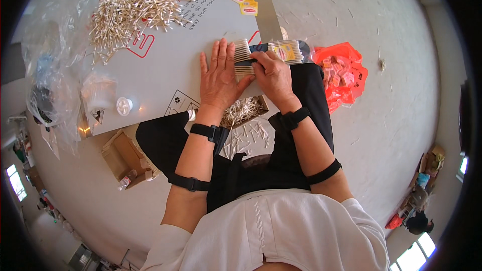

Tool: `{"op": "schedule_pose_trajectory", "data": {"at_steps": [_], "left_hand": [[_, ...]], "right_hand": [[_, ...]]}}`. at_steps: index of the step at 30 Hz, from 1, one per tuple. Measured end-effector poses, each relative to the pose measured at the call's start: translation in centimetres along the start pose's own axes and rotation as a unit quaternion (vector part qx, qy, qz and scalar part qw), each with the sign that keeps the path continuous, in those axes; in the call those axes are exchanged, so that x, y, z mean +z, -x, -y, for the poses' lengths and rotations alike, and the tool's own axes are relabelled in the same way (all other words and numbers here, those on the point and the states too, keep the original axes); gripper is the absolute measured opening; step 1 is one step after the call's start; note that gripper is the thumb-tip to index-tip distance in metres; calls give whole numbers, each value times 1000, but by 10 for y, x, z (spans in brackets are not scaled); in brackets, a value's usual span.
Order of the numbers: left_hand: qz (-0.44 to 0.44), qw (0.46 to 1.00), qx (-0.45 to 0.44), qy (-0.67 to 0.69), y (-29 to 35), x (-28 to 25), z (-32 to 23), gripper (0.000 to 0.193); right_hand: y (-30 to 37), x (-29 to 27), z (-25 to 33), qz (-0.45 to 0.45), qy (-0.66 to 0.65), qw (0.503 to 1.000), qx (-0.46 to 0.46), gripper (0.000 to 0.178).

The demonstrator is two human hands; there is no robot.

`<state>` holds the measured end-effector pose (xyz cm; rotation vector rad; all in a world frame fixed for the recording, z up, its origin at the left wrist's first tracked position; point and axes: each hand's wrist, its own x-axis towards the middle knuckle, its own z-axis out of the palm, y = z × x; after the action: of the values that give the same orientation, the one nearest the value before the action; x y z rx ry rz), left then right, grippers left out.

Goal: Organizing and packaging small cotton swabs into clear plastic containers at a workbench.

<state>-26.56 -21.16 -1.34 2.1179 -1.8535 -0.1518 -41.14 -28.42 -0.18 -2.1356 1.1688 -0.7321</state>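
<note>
My left hand (219, 76) lies flat on the grey board, fingers stretched out, with its fingertips beside a neat row of cotton swabs (241, 50). Its thumb reaches toward a second, lower row of swabs (244, 70). Bent fingers of my right hand (273, 74) press together at the right end of these rows, over a dark strip; what they pinch, if anything, is hidden. Just beyond that hand, more lined-up swabs (275, 48) lie with a yellow printed card (287, 52) on top.
A big loose heap of cotton swabs (135, 12) covers the board's far left. Yellow cards (248, 7) lie at the far edge. An open box of swabs (244, 113) sits under the near edge. A red bag (354, 65) with small packs stands right; a cardboard box (125, 158) lies left.
</note>
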Motion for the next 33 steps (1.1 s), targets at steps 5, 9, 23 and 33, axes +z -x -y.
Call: {"op": "schedule_pose_trajectory", "data": {"at_steps": [5, 9, 23, 33], "left_hand": [[2, 1000, -2, 1, 0, -1, 0, 96], [1, 1000, -1, 2, 0, -1, 0, 96], [0, 1000, -6, 7, -1, 0, 0, 93], [-8, 1000, -8, 2, 0, 1, 0, 96]], "right_hand": [[-1, 0, 3, 4, 20, 1000, 6, 19], [-1, 0, 5, 4, 36, 999, 7, 18], [-6, -1, 7, 24, 31, 999, 15, 21], [-8, 1, 6, 16, 8, 1000, 6, 17]]}}
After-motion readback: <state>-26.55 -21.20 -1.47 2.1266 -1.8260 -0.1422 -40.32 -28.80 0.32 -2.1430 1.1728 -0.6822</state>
